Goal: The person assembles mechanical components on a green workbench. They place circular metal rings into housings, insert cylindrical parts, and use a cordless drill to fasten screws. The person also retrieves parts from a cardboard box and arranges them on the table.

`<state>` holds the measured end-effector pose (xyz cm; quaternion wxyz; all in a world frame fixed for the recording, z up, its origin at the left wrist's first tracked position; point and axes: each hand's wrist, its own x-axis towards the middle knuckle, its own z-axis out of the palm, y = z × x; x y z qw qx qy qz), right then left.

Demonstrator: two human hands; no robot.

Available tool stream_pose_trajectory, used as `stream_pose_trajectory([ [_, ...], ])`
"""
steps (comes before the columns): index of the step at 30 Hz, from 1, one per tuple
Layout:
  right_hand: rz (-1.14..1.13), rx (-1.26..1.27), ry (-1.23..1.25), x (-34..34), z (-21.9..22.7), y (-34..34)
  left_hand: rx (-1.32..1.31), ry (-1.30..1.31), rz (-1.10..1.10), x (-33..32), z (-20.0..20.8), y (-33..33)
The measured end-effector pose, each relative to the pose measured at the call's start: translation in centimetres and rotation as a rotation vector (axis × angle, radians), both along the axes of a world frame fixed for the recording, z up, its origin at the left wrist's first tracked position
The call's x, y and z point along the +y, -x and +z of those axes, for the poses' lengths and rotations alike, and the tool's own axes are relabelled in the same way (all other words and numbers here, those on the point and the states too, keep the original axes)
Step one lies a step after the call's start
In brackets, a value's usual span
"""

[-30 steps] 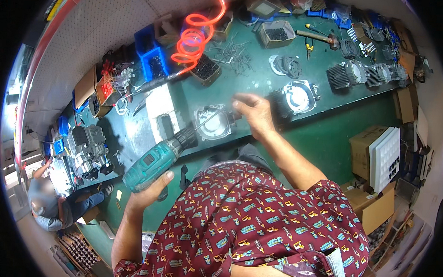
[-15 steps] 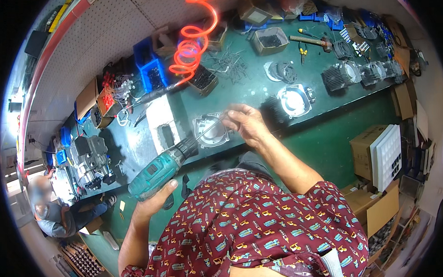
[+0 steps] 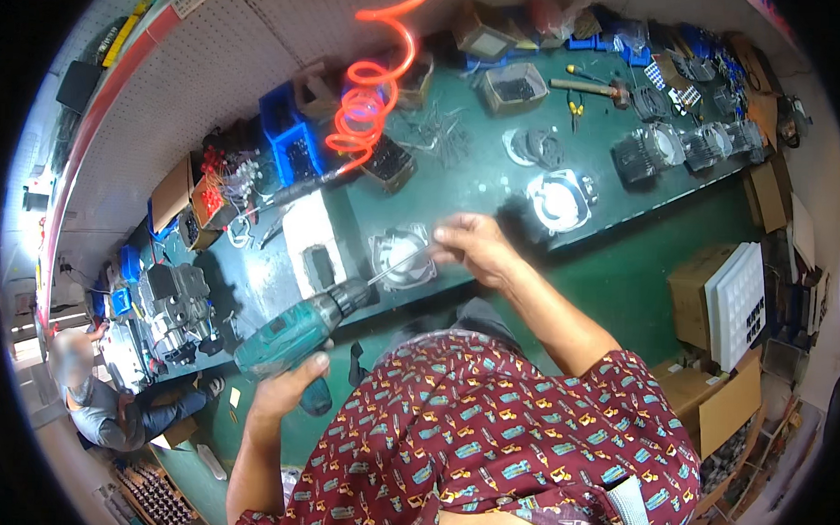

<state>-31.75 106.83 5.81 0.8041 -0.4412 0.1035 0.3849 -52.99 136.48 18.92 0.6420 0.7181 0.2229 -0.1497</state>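
Observation:
A teal and black cordless drill (image 3: 290,338) is gripped by its handle in my left hand (image 3: 288,387). Its long thin bit (image 3: 389,271) points up and right, passing over a round metal housing (image 3: 407,273) at the bench's front edge. Beyond the bit's tip, my right hand (image 3: 479,249) is closed in a pinch. Whatever its fingertips may hold is too small and blurred to make out. Farther right stands a second metal housing (image 3: 561,201), brightly lit, with a dark ring-shaped part (image 3: 538,148) lying behind it.
An orange coiled air hose (image 3: 362,108) hangs over the green bench (image 3: 478,177). A white block (image 3: 312,224) lies left of the near housing. Parts boxes, a hammer (image 3: 588,89) and several motor bodies (image 3: 648,152) line the bench. Another person (image 3: 105,413) sits at far left.
The drill has tilted flatter and shifted slightly left and down in my left hand. My right hand has moved a little right and down, away from the bit.

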Motion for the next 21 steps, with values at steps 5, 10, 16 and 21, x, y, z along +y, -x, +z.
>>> stream_pose_trajectory([
  [5,-0.063,0.091,-0.095,1.1,0.3,0.8,-0.065,-0.142,-0.03,-0.2,0.2,0.7],
  [10,-0.028,0.103,-0.08,1.6,0.1,0.7,-0.106,-0.286,-0.083,-0.9,1.2,1.2],
  [16,-0.151,-0.803,0.591,2.5,-3.1,0.0,-0.066,-0.394,-0.147,-1.1,2.9,0.9],
  [21,0.012,-1.285,0.65,3.1,-6.9,1.2,-0.135,-0.605,-0.362,1.0,1.2,1.3],
])
